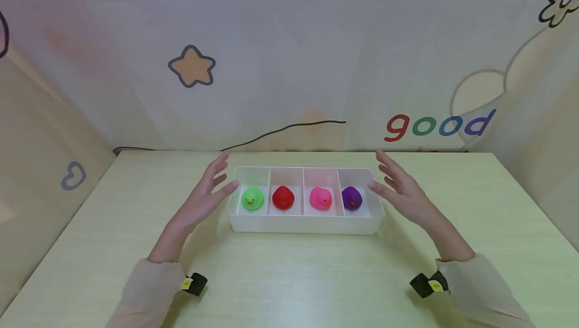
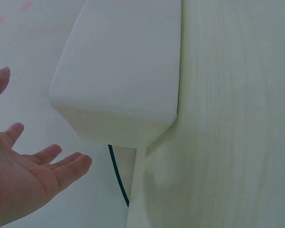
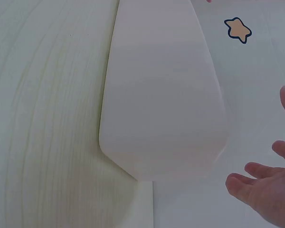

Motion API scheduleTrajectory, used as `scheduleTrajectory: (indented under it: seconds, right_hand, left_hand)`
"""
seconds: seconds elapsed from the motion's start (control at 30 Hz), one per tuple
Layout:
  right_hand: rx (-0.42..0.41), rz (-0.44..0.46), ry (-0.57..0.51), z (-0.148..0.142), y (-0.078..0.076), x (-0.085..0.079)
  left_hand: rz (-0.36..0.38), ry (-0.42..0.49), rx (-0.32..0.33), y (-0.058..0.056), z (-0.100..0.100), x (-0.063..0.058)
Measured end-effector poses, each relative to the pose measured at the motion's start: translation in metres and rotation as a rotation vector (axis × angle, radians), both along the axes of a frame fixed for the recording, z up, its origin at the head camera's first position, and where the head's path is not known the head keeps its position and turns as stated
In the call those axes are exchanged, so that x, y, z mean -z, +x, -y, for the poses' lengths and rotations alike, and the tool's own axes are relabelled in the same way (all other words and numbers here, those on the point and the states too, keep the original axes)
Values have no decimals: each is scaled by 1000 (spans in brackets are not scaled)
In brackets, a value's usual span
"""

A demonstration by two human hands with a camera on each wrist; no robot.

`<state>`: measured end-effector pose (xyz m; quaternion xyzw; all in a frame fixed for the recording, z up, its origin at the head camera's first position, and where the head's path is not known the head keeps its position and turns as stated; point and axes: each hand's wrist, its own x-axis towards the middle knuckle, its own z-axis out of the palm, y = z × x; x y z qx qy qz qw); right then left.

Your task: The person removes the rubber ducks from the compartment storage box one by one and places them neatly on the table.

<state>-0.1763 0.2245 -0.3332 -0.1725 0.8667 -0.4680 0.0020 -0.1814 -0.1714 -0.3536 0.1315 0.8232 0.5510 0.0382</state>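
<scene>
We see left hand (image 1: 203,199) and right hand (image 1: 406,196), fingers (image 2: 75,170) spread, beside the white rectangular plastic box (image 1: 304,225), seemingly the approach step; gripping would need moving inward.

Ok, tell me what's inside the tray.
In the head view, the tray holds, left to right, a green duck, red duck, pink duck and purple duck, each walled off from the next. What lies directly under each is covered.
</scene>
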Motion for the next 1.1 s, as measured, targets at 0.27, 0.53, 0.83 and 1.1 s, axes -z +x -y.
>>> scheduleTrajectory:
  seconds: [0.27, 0.53, 0.83, 1.1]
  right_hand:
    - [1, 69, -23, 4, -2, 2]
    - [-6, 77, 30, 11, -6, 6]
    - [-18, 85, 130, 19, -14, 9]
    - [-33, 87, 262, 27, -17, 5]
  left_hand:
    - [54, 37, 10, -4, -1, 5]
    - [124, 30, 20, -8, 0, 10]
    - [181, -3, 22, -12, 2, 13]
    - [221, -11, 44, -12, 5, 16]
